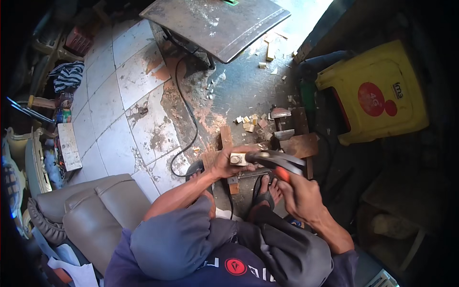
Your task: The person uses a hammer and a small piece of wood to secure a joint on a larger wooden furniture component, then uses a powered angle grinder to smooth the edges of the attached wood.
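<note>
My right hand (304, 198) is wrapped round the orange grip of a claw hammer (282, 160). The hammer's dark head reaches left, its face close beside a small pale block (236, 159) with a round knob or bolt head on it. Fingers of my left hand (224, 162) close round that block and steady it. Whether the hammer touches the block, I cannot tell. Below my hands lies a low wooden frame (302, 146) made of crossed boards, with a clamp-like metal tool (281, 125) standing on it.
Small wood offcuts (249, 125) lie scattered on the floor beyond the frame. A black cable (183, 95) loops across the tiles. A worn table (215, 21) stands ahead, a yellow plastic stool (382, 93) at the right, a brown padded seat (103, 210) at the left. My sandalled feet flank the boards.
</note>
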`<state>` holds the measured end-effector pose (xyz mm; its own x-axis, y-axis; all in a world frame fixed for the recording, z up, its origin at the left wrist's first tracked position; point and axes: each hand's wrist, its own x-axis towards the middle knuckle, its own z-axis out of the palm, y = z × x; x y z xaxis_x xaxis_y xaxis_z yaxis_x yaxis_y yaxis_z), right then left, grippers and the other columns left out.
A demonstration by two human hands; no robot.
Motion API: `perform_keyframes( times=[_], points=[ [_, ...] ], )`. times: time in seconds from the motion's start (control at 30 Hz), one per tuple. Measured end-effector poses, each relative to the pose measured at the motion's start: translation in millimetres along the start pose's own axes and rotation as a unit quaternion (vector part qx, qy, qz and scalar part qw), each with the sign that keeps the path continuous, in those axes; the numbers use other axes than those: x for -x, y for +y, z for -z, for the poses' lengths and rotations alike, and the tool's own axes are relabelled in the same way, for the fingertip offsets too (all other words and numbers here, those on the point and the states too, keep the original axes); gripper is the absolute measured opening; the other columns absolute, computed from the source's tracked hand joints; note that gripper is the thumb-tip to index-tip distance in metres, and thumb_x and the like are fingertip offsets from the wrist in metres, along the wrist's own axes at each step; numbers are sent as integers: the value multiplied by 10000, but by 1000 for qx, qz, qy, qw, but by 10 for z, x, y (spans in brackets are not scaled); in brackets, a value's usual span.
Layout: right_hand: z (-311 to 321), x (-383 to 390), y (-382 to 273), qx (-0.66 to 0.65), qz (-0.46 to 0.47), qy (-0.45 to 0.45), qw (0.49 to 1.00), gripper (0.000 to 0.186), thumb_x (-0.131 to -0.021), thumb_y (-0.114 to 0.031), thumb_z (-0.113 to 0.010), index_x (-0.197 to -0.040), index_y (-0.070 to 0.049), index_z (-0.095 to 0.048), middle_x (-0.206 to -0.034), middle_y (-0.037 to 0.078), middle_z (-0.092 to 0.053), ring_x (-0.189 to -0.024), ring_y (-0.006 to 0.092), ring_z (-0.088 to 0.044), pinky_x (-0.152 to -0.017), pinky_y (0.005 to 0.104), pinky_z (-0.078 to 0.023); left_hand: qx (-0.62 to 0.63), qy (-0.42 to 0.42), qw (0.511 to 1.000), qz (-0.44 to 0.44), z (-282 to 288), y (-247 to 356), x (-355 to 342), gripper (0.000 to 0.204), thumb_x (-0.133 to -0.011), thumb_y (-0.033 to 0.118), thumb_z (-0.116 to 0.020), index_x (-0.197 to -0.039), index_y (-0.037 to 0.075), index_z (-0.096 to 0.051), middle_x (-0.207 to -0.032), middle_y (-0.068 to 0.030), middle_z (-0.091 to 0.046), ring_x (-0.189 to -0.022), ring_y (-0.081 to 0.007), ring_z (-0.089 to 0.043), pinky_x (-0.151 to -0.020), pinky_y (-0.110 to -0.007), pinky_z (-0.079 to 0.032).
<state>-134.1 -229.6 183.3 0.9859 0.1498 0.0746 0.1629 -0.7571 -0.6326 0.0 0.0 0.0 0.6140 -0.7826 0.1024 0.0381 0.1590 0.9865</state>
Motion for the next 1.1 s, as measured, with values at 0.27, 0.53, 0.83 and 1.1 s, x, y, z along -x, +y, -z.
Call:
perform_keyframes(
  times=[0.27, 0.53, 0.83, 1.1],
  points=[
    [-55, -16, -141, 70, -19, -92, 993, 333, -934, -188, -710, -1221, -51, -613, -802, 120, -686, -568, 333, -666, -485, 449, -506, -13, -18, 1000, 8, -104, 55, 31, 432, -789, -74, -810, -1185, 62, -704, -1364, -86, -691, -1349, -232, -583, -1138, -372, -449],
    [-179, 61, -65, 129, -41, -150, 979, 318, -946, -175, -648, -1248, -79, -629, -755, 80, -627, -570, 298, -641, -514, 418, -532, 168, -17, 984, 49, -142, -130, 165, 472, -802, 6, -833, -1254, 48, -705, -1379, -118, -680, -1345, -279, -596, -1130, -425, -468],
    [-154, 24, -112, 104, -27, -146, 983, 429, -920, -171, -719, -1313, -81, -574, -789, 135, -675, -562, 310, -665, -449, 450, -489, -8, -3, 1000, 13, -138, -99, 98, 533, -740, -53, -884, -1236, 61, -727, -1353, -89, -698, -1295, -207, -624, -1116, -354, -478],
    [45, -73, -227, 161, -14, -169, 972, 223, -936, -178, -649, -1076, -5, -655, -824, 154, -682, -551, 317, -647, -539, 406, -560, 116, 0, 990, 74, -184, -171, 110, 492, -782, 15, -893, -1243, 67, -730, -1354, -88, -691, -1253, -203, -643, -1054, -345, -522]
  ],
)
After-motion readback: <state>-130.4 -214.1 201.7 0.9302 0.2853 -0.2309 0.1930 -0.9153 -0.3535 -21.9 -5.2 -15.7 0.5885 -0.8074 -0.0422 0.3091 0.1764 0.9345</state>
